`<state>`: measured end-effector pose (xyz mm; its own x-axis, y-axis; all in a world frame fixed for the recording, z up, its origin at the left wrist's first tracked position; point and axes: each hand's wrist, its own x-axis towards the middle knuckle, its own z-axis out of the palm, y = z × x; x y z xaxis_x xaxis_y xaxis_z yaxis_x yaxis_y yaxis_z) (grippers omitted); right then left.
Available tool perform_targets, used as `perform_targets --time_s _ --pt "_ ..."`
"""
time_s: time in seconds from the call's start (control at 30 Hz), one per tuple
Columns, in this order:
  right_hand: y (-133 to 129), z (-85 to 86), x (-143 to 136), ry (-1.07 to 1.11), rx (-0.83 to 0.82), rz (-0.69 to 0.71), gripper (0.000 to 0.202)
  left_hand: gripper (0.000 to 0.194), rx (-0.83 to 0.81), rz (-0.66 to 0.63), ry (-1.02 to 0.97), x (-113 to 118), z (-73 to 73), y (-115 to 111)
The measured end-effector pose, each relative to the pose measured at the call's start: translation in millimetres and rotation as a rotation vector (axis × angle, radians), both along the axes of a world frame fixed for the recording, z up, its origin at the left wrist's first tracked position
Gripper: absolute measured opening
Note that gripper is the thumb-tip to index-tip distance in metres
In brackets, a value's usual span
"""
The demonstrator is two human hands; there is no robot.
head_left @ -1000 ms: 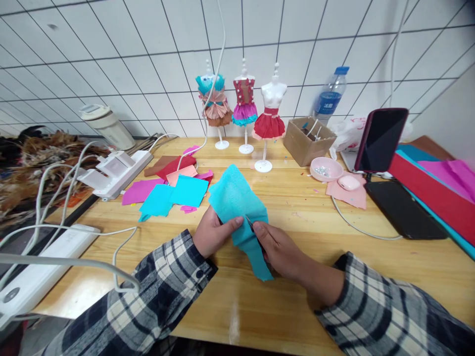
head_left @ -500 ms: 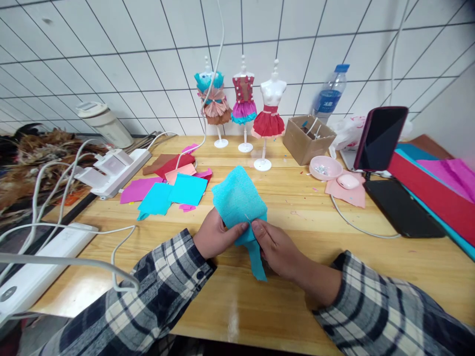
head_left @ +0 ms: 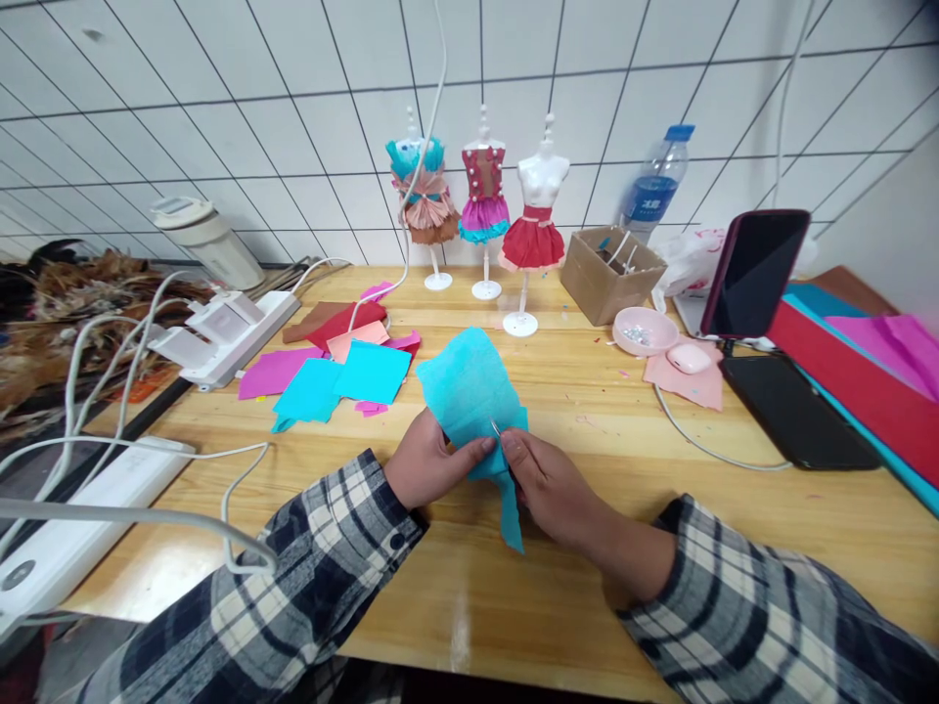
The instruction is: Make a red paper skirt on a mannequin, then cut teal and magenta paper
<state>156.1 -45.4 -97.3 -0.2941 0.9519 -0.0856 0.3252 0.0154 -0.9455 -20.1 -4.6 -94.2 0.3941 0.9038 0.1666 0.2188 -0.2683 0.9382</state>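
Observation:
My left hand [head_left: 440, 460] pinches a turquoise crepe paper sheet [head_left: 469, 381] between thumb and fingers, low on its left side. Close against it, my right hand [head_left: 547, 479] is closed around a pair of scissors, of which just a slim metal tip [head_left: 497, 428] shows over the paper. The fingers and paper hide most of the tool. Below the hands dangles a narrow turquoise strip [head_left: 512, 513], its upper end hidden behind the right fingers. To the left lie flat turquoise paper squares [head_left: 374, 372] beside magenta, red and peach pieces [head_left: 357, 340].
Three small dress forms [head_left: 524, 254] in paper outfits stand at the back. Right of them are a cardboard box [head_left: 612, 284], a pink bowl of beads [head_left: 646, 332], a propped phone [head_left: 755, 274] and a black phone [head_left: 799, 411]. Cables and power strips [head_left: 95, 518] occupy the left side.
The metal tip shows more clearly above my right fingers, and the sheet's upper right edge has become rounder. The hanging strip has shifted slightly left. Both hands stay nearly in place.

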Motion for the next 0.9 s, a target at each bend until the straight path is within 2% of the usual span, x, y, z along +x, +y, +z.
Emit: perform_targets --time_s 0.27,0.57,0.9 --pt "1.0 -3.6 -0.3 -0.002 0.023 0.014 0.047 0.044 -0.256 0.038 -0.38 2.8 4.9 1.6" --pt "-1.7 -8.1 -1.9 0.083 -0.06 0.043 0.049 0.042 -0.217 0.064 -0.277 -1.3 -1.5 0.9" --pt "0.5 -9.9 -4.5 0.087 -0.059 0.013 0.052 0.04 -0.157 0.006 -0.174 -3.9 -5.5 -1.8"
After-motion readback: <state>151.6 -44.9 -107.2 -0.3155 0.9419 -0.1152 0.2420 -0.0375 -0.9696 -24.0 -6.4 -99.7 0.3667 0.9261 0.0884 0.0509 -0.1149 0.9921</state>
